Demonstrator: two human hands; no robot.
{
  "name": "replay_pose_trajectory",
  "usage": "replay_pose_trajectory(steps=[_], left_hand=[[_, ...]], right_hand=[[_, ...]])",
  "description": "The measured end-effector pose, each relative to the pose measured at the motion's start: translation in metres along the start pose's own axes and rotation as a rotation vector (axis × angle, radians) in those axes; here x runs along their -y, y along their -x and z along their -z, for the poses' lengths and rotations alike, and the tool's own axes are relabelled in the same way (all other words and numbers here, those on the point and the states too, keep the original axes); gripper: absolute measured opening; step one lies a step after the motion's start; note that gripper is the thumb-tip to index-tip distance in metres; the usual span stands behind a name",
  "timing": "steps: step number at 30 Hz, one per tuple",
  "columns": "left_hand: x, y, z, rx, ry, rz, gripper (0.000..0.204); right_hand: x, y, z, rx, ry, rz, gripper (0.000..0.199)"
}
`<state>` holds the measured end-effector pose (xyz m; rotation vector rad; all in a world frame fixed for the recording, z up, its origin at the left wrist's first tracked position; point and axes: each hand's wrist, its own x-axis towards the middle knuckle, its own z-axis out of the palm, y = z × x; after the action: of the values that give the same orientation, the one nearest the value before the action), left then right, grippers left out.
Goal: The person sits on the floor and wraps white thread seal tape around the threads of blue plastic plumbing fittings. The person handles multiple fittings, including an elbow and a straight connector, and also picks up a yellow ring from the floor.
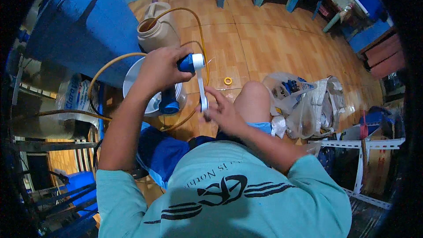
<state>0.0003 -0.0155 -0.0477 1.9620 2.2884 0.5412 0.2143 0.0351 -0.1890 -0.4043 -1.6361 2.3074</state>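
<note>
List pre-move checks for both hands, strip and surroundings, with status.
1. Left hand gripping the blue fitting: ok.
2. Right hand at the white strip's lower end: ok.
3. Strip straight, no visible slack: ok.
4. Hose running into the beige jug's mouth: ok.
5. Yellow ring off the floor: not ok, lying there.
6. Strip firmly stuck at the fitting: cannot tell.

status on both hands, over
Left hand grips white-ended blue cylindrical fitting; right hand holds lower end of narrow white strip; yellow ring on tiled floor.
</note>
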Motion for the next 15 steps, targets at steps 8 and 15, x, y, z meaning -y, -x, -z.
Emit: replay_pose_trajectory(steps=[8, 15], left_hand=[[0.013, -0.006, 0.000, -0.018, -0.023, 0.005, 0.050], [-0.010, 0.011, 0.008, 0.058, 0.013, 0.123, 0.047]], right_hand=[[0.034, 0.052, -0.031, 0.051, 0.014, 0.093, 0.074], [0.180, -0.099, -0.007, 0.007, 0.503, 0.505, 0.034]])
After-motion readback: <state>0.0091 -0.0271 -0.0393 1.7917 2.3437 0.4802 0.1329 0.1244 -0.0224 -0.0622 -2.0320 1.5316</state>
